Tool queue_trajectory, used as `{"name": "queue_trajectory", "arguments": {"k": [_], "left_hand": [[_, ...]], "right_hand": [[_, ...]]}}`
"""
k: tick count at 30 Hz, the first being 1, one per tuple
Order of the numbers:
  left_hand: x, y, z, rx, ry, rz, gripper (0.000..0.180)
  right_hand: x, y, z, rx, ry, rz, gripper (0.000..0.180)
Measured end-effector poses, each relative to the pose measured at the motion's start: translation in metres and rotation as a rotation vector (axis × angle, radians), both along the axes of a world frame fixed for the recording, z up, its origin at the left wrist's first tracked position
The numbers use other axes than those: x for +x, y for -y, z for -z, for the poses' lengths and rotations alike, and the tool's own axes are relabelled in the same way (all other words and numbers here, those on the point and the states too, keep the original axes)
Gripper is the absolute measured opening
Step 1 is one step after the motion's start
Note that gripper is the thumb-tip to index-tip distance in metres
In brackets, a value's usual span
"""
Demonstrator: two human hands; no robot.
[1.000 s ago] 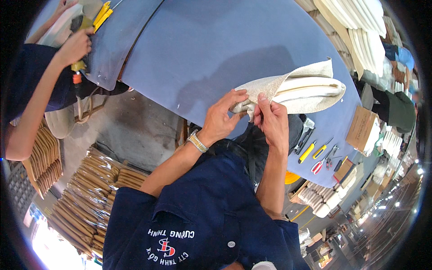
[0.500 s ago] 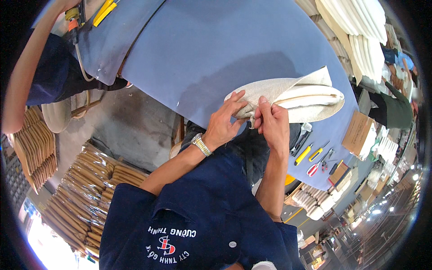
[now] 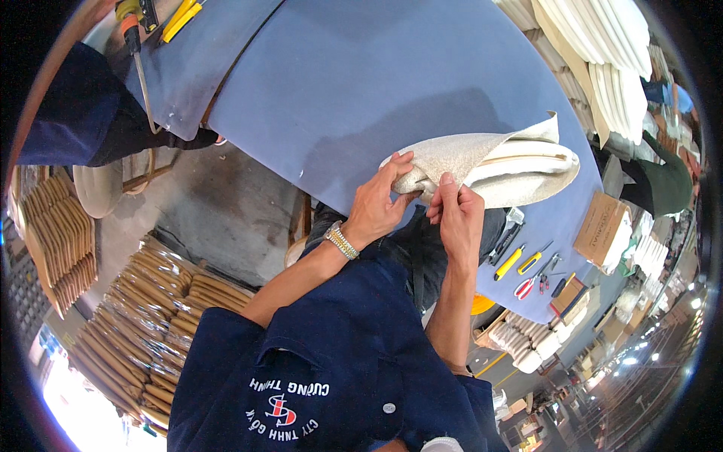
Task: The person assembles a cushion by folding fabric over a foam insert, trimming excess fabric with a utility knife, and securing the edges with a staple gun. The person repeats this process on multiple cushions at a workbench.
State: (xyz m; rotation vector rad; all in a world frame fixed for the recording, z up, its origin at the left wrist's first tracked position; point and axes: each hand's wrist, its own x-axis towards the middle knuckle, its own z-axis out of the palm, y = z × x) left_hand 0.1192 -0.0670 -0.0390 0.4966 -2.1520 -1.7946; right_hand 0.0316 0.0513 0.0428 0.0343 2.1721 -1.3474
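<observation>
An oval cream seat pad (image 3: 520, 169) lies at the near edge of the blue table (image 3: 376, 83), wrapped in beige speckled fabric (image 3: 452, 154) folded over its top. My left hand (image 3: 380, 203), with a metal watch on the wrist, grips the fabric's bunched left end. My right hand (image 3: 456, 215) pinches the same fabric edge just beside it, fingers pointing up.
Yellow utility knives (image 3: 520, 260), red-handled snips (image 3: 527, 286) and a cardboard box (image 3: 602, 230) lie on the table to the right. Cream pads (image 3: 602, 53) are stacked at the far right. Bundled wooden pieces (image 3: 162, 309) sit on the floor at left. Another person in dark blue (image 3: 83, 113) stands at upper left.
Both hands shifted slightly right along the pad's edge, pulling the fabric tighter over it. The person at upper left moved toward the picture's edge.
</observation>
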Motion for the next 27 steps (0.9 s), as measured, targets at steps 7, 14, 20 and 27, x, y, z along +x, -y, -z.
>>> {"name": "queue_trajectory", "arguments": {"k": [7, 14, 20, 27], "left_hand": [[-0.006, 0.004, -0.007, 0.052, 0.027, 0.017, 0.048], [-0.014, 0.014, -0.004, 0.090, 0.018, 0.038, 0.050], [-0.023, 0.028, -0.012, -0.022, 0.059, 0.098, 0.049], [-0.027, 0.038, -0.001, 0.029, 0.058, 0.103, 0.047]], "right_hand": [[0.000, -0.002, 0.010, -0.089, -0.018, 0.063, 0.051], [0.003, 0.005, 0.027, -0.130, -0.096, 0.075, 0.050], [-0.003, 0.012, 0.048, -0.457, 0.029, 0.193, 0.047], [-0.001, 0.019, 0.084, -0.642, 0.018, 0.176, 0.043]]}}
